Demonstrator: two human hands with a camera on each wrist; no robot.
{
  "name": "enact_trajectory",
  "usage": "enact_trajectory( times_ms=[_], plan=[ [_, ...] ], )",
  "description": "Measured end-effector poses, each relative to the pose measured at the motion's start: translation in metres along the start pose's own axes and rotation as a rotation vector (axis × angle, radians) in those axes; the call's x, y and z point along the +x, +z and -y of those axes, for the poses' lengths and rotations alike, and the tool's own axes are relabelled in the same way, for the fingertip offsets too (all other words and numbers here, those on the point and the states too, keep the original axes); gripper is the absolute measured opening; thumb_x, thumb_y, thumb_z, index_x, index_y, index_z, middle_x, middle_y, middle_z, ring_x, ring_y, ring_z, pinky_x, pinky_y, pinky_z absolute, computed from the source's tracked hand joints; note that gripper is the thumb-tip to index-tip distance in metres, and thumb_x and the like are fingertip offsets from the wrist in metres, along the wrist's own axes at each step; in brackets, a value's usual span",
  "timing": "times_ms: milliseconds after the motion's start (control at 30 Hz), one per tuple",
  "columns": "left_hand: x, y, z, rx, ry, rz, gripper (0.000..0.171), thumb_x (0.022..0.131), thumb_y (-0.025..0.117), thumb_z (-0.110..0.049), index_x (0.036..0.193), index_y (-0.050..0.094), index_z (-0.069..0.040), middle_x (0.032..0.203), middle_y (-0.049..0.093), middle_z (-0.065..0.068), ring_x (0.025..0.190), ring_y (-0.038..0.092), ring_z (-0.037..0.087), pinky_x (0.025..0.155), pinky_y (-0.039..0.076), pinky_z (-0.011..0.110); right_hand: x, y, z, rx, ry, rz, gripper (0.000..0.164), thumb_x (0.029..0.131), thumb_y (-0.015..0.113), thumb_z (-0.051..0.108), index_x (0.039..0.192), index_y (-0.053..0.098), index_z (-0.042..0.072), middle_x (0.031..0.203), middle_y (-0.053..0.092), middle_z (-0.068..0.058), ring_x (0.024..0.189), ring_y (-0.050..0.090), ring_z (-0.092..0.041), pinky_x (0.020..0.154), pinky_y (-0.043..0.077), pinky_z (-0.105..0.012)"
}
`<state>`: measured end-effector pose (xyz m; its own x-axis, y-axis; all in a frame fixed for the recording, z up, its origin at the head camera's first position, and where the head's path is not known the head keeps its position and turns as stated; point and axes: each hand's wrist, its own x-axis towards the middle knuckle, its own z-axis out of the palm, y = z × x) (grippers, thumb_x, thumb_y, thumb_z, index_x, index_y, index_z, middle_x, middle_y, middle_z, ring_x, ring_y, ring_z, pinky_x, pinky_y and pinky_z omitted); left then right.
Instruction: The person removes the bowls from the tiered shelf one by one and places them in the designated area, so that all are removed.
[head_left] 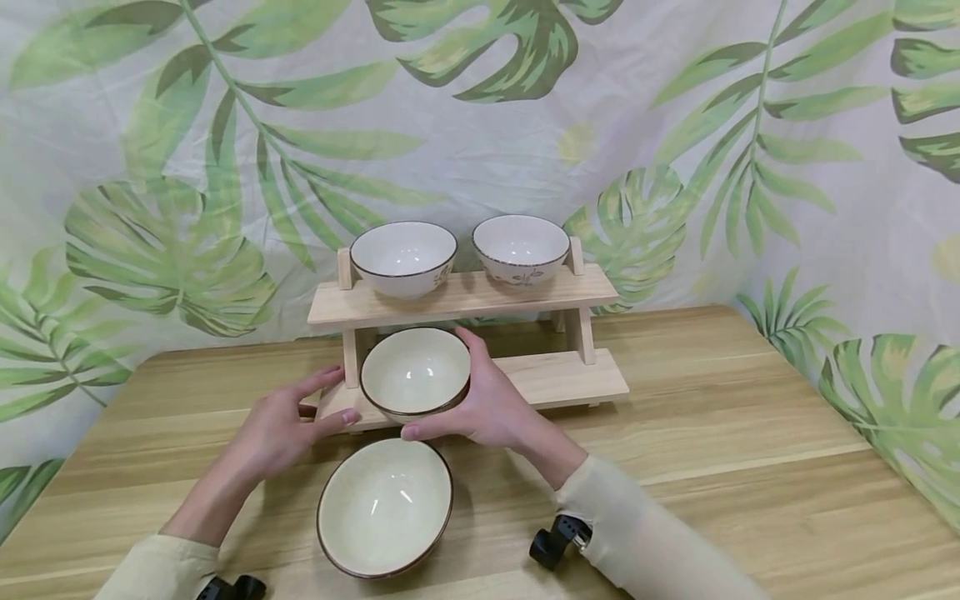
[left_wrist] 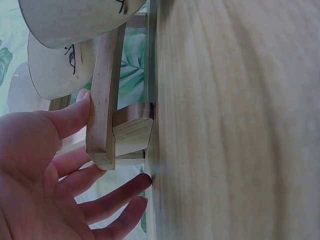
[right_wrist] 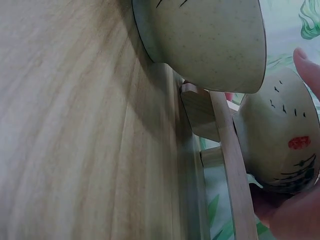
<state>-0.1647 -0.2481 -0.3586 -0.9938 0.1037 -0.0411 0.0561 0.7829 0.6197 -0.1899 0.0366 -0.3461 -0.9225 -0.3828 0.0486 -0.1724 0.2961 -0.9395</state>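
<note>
A cream bowl with a dark rim [head_left: 415, 371] sits at the left part of the wooden rack's lower shelf [head_left: 566, 379]. My right hand [head_left: 489, 402] grips it from the right, thumb at the front and fingers round the far side. In the right wrist view, the bowl's outside [right_wrist: 277, 132] shows dark marks and a red patch. My left hand [head_left: 277, 432] holds the shelf's left end, thumb on top of the board and other fingers at its end and below, as the left wrist view shows. Nearer me stands a larger cream bowl [head_left: 386, 508] on the table.
Two white bowls, a left one [head_left: 405, 258] and a right one [head_left: 521, 248], stand on the rack's upper shelf [head_left: 465, 298]. The rack rests on a wood-grain table [head_left: 720, 442]. Behind it hangs a leaf-patterned cloth [head_left: 495, 158].
</note>
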Motion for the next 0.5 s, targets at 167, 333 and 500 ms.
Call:
enact_trajectory(
  times_ms=[167,333,500],
  plan=[
    [-0.0005,-0.0002,0.0009,0.001,-0.006,-0.001,0.085,0.096,0.073,-0.057,0.164,0.043,-0.016,0.157,0.048,0.036,0.126,0.067,0.050,0.094,0.057,0.054,0.0030,0.0047,0.0015,0.001,0.015,-0.012,0.144,0.063,0.105,0.024,0.170,0.009,0.017,0.156,0.052,-0.008,0.137,0.058,-0.024,0.124,0.037,-0.044],
    [-0.0004,-0.0002,0.0016,0.004,-0.010,0.004,0.085,0.096,0.073,-0.058,0.164,0.043,-0.017,0.155,0.050,0.036,0.126,0.068,0.049,0.092,0.058,0.052,0.0050,0.0079,0.0000,0.006,0.017,-0.029,0.145,0.062,0.105,0.023,0.170,0.008,0.019,0.155,0.052,-0.007,0.137,0.058,-0.024,0.123,0.039,-0.044],
    [-0.0002,-0.0006,0.0016,0.007,-0.012,0.008,0.086,0.096,0.073,-0.059,0.164,0.042,-0.016,0.156,0.050,0.036,0.126,0.068,0.049,0.091,0.058,0.051,0.0058,0.0102,-0.0023,0.041,-0.004,-0.043,0.146,0.061,0.106,0.022,0.170,0.010,0.021,0.154,0.053,-0.004,0.135,0.059,-0.022,0.121,0.040,-0.044]
  ],
)
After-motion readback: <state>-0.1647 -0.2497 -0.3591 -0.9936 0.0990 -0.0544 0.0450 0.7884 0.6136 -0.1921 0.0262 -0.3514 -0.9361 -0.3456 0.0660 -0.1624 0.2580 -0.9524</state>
